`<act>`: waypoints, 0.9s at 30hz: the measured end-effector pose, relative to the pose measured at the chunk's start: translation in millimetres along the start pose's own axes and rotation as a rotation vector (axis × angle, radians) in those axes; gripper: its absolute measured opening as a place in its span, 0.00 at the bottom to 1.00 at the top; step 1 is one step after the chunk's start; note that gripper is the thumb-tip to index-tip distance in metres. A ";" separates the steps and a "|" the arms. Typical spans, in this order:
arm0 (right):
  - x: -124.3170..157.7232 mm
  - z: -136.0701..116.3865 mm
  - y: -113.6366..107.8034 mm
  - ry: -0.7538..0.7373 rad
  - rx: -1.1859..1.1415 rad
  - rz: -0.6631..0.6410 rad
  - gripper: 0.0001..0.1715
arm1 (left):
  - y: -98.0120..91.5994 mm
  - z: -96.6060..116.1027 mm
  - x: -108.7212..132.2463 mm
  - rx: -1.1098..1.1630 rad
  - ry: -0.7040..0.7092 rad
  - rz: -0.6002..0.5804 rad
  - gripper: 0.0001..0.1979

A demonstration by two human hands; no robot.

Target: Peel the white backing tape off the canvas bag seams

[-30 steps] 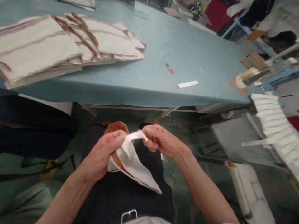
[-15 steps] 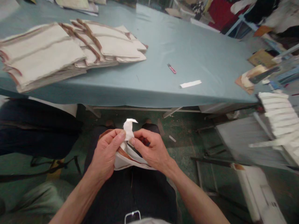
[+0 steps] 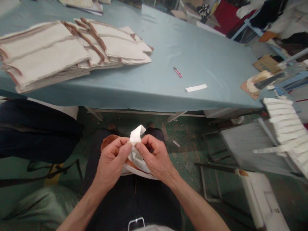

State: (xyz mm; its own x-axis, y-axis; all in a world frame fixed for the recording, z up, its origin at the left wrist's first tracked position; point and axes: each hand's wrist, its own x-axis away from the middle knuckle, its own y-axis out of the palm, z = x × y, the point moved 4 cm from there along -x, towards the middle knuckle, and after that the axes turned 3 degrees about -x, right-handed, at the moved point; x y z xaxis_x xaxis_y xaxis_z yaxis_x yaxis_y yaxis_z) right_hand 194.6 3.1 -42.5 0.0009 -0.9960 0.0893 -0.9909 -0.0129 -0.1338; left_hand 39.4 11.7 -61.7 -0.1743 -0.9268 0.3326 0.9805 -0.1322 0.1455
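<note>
Above my lap, my left hand (image 3: pixel 114 160) and my right hand (image 3: pixel 155 157) pinch a white fabric strip (image 3: pixel 136 134) between thumbs and fingers. The strip's free end sticks up past the fingertips and folds over to the right. Below it hangs a cream fabric piece with brown edging (image 3: pixel 141 165), gathered under both palms. A brown flap (image 3: pixel 108 141) of it shows beyond my left fingers. Much of this piece is hidden by the hands, so I cannot tell its whole shape.
Ahead stands a table with a blue-green cover (image 3: pixel 166 93). On it lie stacked cream fabric pieces (image 3: pixel 48 54), pink thread snips (image 3: pixel 177 72) and a loose white strip (image 3: pixel 196 88). At the right are bundled white strips (image 3: pixel 284 122) and a white machine part (image 3: pixel 262 195).
The white strip's upper end has swung from upright to folded rightward. My thumbs have come closer together on it, and the brown flap shows more at the left.
</note>
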 end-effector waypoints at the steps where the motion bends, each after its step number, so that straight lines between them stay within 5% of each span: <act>1: 0.2 -1.0 -0.1 -0.016 0.020 0.009 0.17 | 0.9 -1.4 0.2 0.018 -0.018 -0.024 0.23; 10: 4.7 -0.8 3.7 -0.129 0.172 0.088 0.16 | -0.3 -1.8 2.0 -0.047 0.030 0.050 0.21; 18: 5.6 4.8 1.2 -0.090 0.158 0.110 0.19 | 3.1 -3.4 -0.1 -0.017 -0.001 -0.023 0.20; 27: 10.6 7.7 3.3 -0.142 -0.113 0.116 0.21 | 5.1 1.4 0.1 -0.146 0.093 0.039 0.18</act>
State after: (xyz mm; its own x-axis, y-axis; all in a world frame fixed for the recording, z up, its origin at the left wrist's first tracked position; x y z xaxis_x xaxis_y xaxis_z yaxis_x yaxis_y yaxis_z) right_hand 192.4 -8.1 -49.6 -0.1026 -0.9928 -0.0614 -0.9943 0.1042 -0.0229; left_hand 44.3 11.4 -59.6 -0.1332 -0.9599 0.2467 0.9903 -0.1386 -0.0047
